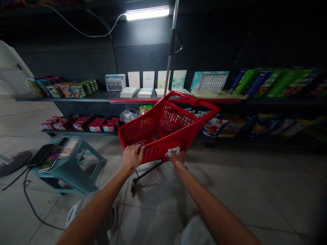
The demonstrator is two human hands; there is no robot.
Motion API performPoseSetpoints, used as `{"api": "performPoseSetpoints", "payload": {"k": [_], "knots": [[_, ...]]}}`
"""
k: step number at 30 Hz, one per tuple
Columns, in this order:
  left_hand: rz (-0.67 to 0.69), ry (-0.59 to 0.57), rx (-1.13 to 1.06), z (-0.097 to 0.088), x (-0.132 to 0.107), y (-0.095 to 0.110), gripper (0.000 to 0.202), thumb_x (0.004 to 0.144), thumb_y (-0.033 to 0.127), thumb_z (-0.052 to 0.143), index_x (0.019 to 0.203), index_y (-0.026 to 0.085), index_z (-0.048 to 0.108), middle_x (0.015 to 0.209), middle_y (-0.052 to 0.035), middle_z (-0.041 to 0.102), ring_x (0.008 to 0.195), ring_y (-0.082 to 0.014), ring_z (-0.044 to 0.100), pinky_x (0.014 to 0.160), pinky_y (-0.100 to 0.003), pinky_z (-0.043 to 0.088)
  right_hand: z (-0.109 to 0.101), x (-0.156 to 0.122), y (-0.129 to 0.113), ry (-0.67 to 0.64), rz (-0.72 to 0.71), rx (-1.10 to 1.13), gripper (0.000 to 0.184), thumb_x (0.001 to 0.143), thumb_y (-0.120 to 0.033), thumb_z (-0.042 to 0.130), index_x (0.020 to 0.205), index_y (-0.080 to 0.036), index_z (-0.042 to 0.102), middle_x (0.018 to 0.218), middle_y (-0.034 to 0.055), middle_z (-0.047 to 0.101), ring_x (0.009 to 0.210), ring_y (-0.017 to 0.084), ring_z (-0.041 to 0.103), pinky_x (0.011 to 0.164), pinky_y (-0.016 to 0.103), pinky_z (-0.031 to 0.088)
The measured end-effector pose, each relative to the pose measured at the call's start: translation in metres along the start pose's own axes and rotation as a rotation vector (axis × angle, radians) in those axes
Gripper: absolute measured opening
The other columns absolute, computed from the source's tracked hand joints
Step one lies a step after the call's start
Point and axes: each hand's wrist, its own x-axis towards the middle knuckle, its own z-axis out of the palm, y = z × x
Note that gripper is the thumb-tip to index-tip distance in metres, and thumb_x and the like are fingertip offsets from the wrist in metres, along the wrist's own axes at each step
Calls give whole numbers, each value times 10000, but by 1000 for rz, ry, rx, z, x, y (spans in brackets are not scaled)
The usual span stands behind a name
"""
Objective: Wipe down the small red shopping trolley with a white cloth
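A red plastic shopping cart (153, 149) with perforated walls stands in front of me on a wheeled frame. Its basket holds nothing that I can see. My left hand (133, 157) grips the cart's near rim at the left corner, fingers curled over the edge. Against the near side wall, my right hand (178, 158) presses a crumpled white cloth or tissue (172, 151); which of the two I cannot tell. The fingers of that hand are mostly hidden behind the white wad and blurred. The cart's handle (194, 100) rises at the far right, by the shelf.
A grey-blue plastic stool (66, 170) with a tablet (49, 160) and a cable stands at the left. Behind the cart, a dark shelf (89, 96) carries books, boxes and bagged goods. A metal pole (168, 64) rises behind the cart. A lamp (147, 13) glows above.
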Motion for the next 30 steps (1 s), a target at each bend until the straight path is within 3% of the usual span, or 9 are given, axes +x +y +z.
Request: {"api": "performPoseSetpoints", "payload": {"k": [3, 14, 17, 23, 26, 30], "knots": [[-11, 0, -11, 1, -2, 8, 415, 1070, 438, 427, 795, 221, 649, 851, -52, 762, 794, -193, 686, 770, -330, 387, 17, -32, 14, -21, 134, 83, 438, 684, -240, 686, 992, -286, 377, 973, -56, 645, 809, 158, 690, 721, 380, 644], [-70, -10, -14, -1, -3, 17, 397, 1069, 427, 415, 832, 222, 659, 865, -58, 755, 858, -212, 694, 842, -348, 417, 52, -146, 32, -513, 435, 117, 573, 600, -297, 876, 1000, -274, 465, 989, -16, 728, 866, 216, 730, 732, 390, 636], [-18, -58, -4, -3, -6, 15, 356, 1068, 409, 414, 867, 226, 644, 921, -67, 756, 891, -217, 687, 854, -349, 424, 57, -161, 28, -534, 461, 107, 543, 610, -292, 867, 984, -285, 474, 979, -32, 738, 870, 221, 734, 733, 394, 630], [94, -133, -6, -9, -9, 2, 287, 1065, 359, 414, 930, 224, 629, 927, -66, 727, 905, -221, 667, 859, -352, 431, 38, -143, -6, -476, 428, 60, 477, 654, -310, 853, 1014, -284, 542, 973, -10, 759, 897, 227, 726, 710, 355, 610], [105, -148, -5, -11, -11, -2, 262, 1060, 333, 414, 938, 222, 618, 936, -67, 718, 919, -225, 660, 882, -358, 430, 16, -118, -36, -357, 350, 59, 457, 642, -315, 860, 1004, -252, 590, 978, 36, 749, 856, 218, 699, 649, 316, 592], [86, -141, -5, -13, -15, -2, 194, 1036, 301, 447, 1002, 221, 620, 1026, -83, 719, 1010, -245, 640, 948, -383, 425, -19, -80, -78, -176, 184, 119, 540, 588, -292, 853, 1060, -248, 594, 1029, 16, 722, 829, 172, 681, 627, 255, 577]]}}
